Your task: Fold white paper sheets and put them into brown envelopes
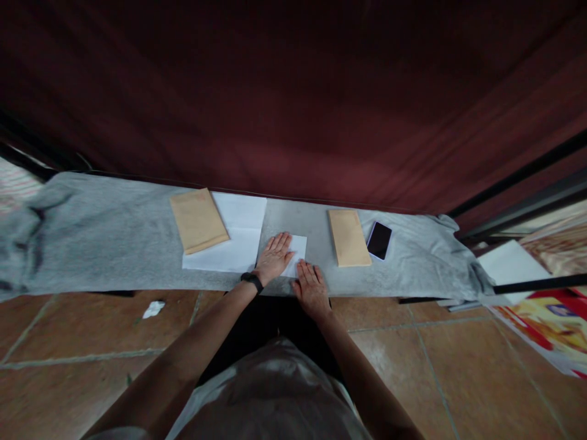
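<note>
A small piece of white paper (pixel 299 247), seemingly folded, lies on the grey cloth in front of me. My left hand (pixel 275 255) rests flat over its left part, fingers stretched out, and hides some of it. Along the paper's lower right edge, my right hand (pixel 312 287) lies with its fingers extended and the tips touching it. Left of my hands, a large white sheet (pixel 243 235) with crease lines is spread out. A brown envelope (pixel 199 221) covers part of that sheet. To the right sits a second brown envelope (pixel 349 238).
Grey cloth (pixel 114 238) covers the long narrow surface. A phone (pixel 380 240) touches or nearly touches the right envelope. Behind hangs a dark red curtain (pixel 275 122). Crumpled white tissue (pixel 153 309) lies on the tiled floor, and a colourful box (pixel 550 324) stands at the right.
</note>
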### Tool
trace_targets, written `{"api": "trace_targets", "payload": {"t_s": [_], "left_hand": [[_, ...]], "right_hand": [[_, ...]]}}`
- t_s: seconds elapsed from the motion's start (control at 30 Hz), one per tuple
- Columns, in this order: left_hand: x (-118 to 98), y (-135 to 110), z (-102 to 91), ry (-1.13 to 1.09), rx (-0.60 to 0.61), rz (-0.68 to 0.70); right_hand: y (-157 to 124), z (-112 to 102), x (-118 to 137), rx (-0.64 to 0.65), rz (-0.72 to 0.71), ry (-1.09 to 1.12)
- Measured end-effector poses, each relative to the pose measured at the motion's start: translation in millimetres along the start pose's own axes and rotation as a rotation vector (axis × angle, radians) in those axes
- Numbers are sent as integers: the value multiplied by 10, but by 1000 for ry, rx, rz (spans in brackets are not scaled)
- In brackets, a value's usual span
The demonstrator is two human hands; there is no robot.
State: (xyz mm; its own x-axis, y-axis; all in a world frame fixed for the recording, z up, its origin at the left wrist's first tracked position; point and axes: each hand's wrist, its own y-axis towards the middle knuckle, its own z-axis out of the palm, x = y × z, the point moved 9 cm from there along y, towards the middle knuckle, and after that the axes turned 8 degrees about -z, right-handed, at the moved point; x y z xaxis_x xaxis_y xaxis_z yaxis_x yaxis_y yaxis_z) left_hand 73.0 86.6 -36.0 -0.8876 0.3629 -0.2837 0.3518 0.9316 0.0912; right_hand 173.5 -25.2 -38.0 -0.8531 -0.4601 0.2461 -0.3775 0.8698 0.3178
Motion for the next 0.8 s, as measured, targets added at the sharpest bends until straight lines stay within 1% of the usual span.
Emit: {"api": "trace_targets", "payload": {"t_s": [0.17, 0.3, 0.4, 0.53, 0.63, 0.8], "left_hand": [[25, -148, -39, 14, -25, -48], [-2, -394, -56, 46, -29, -59], [-79, -599, -83, 53, -39, -3], [-216, -771, -128, 35, -29, 153], [-249, -801, -164, 24, -23, 209], [-258, -792, -173, 16, -2, 225]], "right_hand": [[-70, -20, -17, -14, 35, -9], [-52, -61, -43, -21, 50, 22], [13, -104, -109, -40, 74, 72], [144, -125, -195, -52, 85, 105], [247, -92, -234, -32, 65, 96], [408, -34, -363, -16, 75, 64]]}}
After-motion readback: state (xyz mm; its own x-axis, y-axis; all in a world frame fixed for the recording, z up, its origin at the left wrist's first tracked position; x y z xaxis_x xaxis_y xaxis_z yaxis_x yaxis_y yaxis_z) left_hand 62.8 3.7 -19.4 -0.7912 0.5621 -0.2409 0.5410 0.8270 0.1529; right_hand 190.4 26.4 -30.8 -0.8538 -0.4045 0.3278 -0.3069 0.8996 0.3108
